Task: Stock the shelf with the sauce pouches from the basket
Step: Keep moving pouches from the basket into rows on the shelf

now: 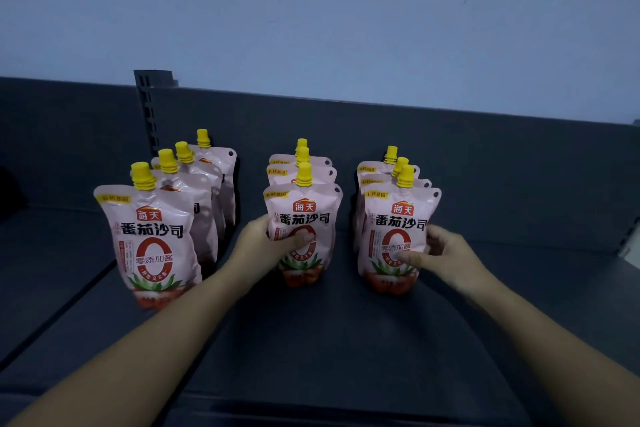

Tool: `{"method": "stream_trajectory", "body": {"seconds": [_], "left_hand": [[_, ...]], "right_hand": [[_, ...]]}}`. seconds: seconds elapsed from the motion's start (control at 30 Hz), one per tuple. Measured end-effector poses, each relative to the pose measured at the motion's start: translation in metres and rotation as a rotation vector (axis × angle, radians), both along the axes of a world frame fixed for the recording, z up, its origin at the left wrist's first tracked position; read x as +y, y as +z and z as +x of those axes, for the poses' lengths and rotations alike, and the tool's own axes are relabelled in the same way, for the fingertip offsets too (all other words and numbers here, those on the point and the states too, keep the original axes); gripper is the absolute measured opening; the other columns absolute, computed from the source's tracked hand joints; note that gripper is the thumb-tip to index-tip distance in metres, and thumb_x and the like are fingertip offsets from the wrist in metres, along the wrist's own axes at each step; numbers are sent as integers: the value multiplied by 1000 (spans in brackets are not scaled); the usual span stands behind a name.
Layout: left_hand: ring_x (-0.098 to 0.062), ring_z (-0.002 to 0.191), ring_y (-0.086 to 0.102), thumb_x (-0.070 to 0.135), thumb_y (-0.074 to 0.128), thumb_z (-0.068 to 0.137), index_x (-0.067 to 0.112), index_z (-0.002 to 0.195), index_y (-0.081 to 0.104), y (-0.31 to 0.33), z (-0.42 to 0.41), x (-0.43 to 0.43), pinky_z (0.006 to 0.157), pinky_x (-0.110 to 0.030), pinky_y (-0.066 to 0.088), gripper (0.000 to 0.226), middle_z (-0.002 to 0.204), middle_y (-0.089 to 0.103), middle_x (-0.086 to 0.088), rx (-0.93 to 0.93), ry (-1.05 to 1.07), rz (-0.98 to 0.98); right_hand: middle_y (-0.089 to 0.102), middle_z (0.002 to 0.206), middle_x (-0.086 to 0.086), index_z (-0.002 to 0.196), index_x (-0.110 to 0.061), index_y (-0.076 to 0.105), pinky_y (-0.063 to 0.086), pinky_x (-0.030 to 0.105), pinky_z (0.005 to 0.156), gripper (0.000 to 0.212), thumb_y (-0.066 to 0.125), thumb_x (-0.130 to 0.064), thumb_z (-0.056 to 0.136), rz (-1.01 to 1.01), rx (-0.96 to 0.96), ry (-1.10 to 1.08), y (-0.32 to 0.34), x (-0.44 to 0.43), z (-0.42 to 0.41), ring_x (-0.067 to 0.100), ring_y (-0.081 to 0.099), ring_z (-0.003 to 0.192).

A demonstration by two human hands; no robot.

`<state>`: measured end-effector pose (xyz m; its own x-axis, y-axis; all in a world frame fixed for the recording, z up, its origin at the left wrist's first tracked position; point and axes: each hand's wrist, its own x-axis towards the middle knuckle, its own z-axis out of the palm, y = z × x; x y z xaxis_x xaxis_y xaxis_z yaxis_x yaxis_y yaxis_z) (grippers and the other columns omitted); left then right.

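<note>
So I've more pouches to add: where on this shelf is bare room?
Bare dark grey shelf right of the right row; an aisle between left and middle rows; open front strip. Crowded: pink yellow-capped pouches, with left hand and right hand on the front ones.

Two bare forearms enter from the bottom corners, with no sleeves, watch, bracelet or gloves showing on them. The left hand [268, 242] and right hand [441, 255] are bare too, without rings. The fingers [300, 238] are slim with short, plain nails, unpainted in this dim light.
</note>
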<state>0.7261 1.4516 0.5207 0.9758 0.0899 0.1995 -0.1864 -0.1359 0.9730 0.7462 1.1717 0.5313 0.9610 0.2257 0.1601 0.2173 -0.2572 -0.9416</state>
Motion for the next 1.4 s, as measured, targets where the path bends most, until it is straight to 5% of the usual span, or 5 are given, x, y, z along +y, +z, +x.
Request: {"method": "stream_trajectory", "body": {"seconds": [0.27, 0.5, 0.73, 1.13, 1.4], "left_hand": [[-3, 82, 63, -3, 77, 69, 18, 105, 60, -3, -12, 8, 57, -9, 52, 45, 92, 67, 8, 112, -38, 116], [-13, 92, 67, -7, 75, 69, 9, 113, 62, -7, -13, 8, 71, -19, 56, 49, 102, 70, -1, 81, 15, 85], [-11, 89, 64, -3, 74, 72, 15, 104, 59, -8, -19, 7, 73, -20, 52, 40, 98, 67, 2, 135, 8, 38], [-6, 89, 57, -4, 77, 69, 19, 107, 53, -15, -21, 8, 64, -4, 42, 50, 93, 61, 14, 89, 33, 238], [-13, 98, 56, 6, 82, 66, 12, 119, 48, -17, -21, 10, 75, -18, 45, 63, 109, 59, 3, 116, 71, 324]], "right_hand": [[74, 101, 3, 105, -20, 62, 54, 34, 91, 48, 80, 0, 65, -153, 39, 66, -21, -5, -4, 19, 69, 97], [71, 100, -6, 96, -29, 61, 53, 29, 88, 46, 83, -6, 63, -201, 12, -9, -23, 3, -3, 12, 67, 95], [64, 100, -11, 112, -19, 54, 45, 11, 72, 54, 81, -8, 67, -192, 4, -104, -23, 11, -15, 4, 60, 91], [66, 100, -2, 108, -12, 56, 47, 21, 72, 50, 83, -19, 67, -295, -42, -308, -27, 20, -27, 14, 62, 92], [57, 119, 2, 133, -9, 33, 41, 24, 84, 77, 79, -21, 73, -237, 14, -325, -20, 34, -48, 12, 52, 99]]}}
